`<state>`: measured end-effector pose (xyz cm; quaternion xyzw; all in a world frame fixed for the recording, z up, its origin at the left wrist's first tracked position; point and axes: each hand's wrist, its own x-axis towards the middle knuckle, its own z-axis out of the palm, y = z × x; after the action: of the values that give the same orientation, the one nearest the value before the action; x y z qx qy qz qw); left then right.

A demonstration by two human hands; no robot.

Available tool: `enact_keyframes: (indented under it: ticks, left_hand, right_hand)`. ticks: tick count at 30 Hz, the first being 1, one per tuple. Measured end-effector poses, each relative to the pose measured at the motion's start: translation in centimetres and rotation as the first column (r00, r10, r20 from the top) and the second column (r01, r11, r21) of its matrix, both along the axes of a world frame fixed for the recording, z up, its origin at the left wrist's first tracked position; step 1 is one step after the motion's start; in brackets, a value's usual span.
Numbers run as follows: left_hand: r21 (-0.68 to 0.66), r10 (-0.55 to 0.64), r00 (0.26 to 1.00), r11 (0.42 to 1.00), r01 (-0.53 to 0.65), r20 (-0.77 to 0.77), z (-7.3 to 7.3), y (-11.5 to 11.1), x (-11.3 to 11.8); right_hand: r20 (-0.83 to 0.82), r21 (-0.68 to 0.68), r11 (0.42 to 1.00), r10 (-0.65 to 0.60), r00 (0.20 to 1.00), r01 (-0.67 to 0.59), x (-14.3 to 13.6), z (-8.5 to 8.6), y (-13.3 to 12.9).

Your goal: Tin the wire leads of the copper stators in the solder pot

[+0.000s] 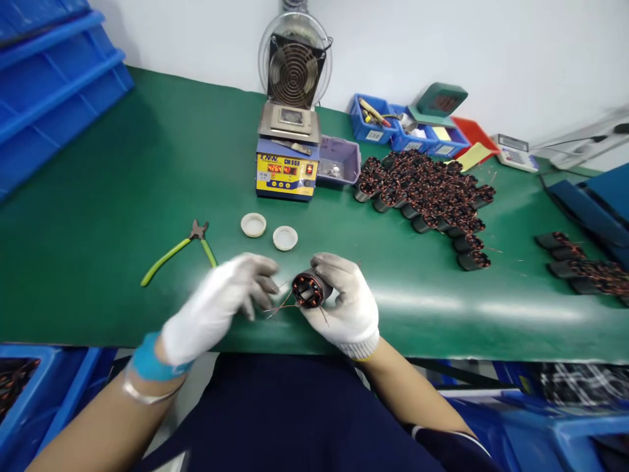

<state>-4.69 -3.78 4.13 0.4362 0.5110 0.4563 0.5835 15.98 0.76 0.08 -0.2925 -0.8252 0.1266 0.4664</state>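
Observation:
My right hand (344,298), in a white glove, grips a black cylindrical coil part (309,289) above the front of the green table (196,157). The part's open end, ringed with copper windings, faces up and to the left, and thin wires stick out of it. Just left of those wires is my left hand (226,301), also gloved, slightly blurred, its fingers curved and apart with nothing visible between them. Green-handled cutters (177,250) lie open on the table beyond my left hand. Two small white dishes (253,225) stand beyond the coil part.
A yellow-fronted CM 558 unit (285,172) stands at the back before a fan (295,71). Beside it are a purple bin (339,160) and blue bins (373,119). Many coil parts (427,187) cover the right side. Blue crates (54,72) stand at the left.

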Motion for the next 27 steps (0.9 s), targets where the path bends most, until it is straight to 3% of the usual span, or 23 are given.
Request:
enact_keyframes:
  ticks: [2, 4, 7, 9, 11, 14, 18, 22, 27]
  left_hand:
    - [-0.13, -0.217, 0.973, 0.97, 0.206, -0.078, -0.7, 1.1, 1.2]
    - [-0.156, -0.225, 0.968, 0.966, 0.206, -0.114, -0.5, 1.2, 1.6]
    - [0.012, 0.037, 0.993, 0.999, -0.038, 0.111, 1.3, 0.8, 0.7]
    - [0.117, 0.184, 0.922, 0.965, -0.235, 0.339, 2.4, 1.3, -0.2]
    - [0.132, 0.283, 0.844, 0.916, -0.378, 0.456, 2.6, 2.8, -0.8]
    - [0.099, 0.441, 0.789, 0.845, -0.526, 0.429, 0.8, 5.8, -1.0]
    - [0.259, 0.635, 0.745, 0.699, -0.667, 0.203, -3.5, 8.7, -1.8]
    - [0.286, 0.641, 0.763, 0.718, -0.634, 0.081, -5.8, 9.2, -2.9]
    - [0.251, 0.601, 0.795, 0.759, -0.601, 0.083, -5.5, 9.0, -2.8]
  right_hand:
    - [0.018, 0.006, 1.0, 0.005, 1.0, -0.006, 0.1, -0.1, -0.1]
    - [0.024, 0.002, 1.0, -0.01, 1.0, 0.01, 0.5, -0.1, -0.2]
    - [0.047, -0.002, 0.997, -0.079, 0.996, 0.079, 1.4, -0.3, 0.0]
    - [0.069, -0.005, 0.992, -0.124, 0.99, 0.125, 1.8, -0.6, 0.5]
    - [0.105, -0.007, 0.986, -0.166, 0.981, 0.167, 2.0, -0.8, 1.4]
    - [0.273, -0.041, 0.962, -0.251, 0.929, 0.272, 1.5, -0.9, 3.5]
    - [0.581, -0.105, 0.921, -0.249, 0.775, 0.375, 0.2, -0.3, 6.4]
    - [0.74, -0.103, 0.922, -0.18, 0.648, 0.373, -1.1, 0.6, 7.8]
    - [0.82, -0.071, 0.947, -0.124, 0.559, 0.314, -1.6, 1.2, 7.9]
